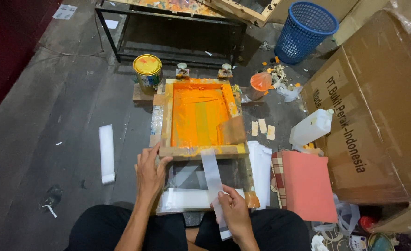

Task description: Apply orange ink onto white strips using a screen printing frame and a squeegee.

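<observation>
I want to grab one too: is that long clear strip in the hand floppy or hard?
Probably bendy: the clear strip looks very thin and see-through, pinched at one end by the right hand. Likely very light. Its glossy surface might feel slippery.
</observation>
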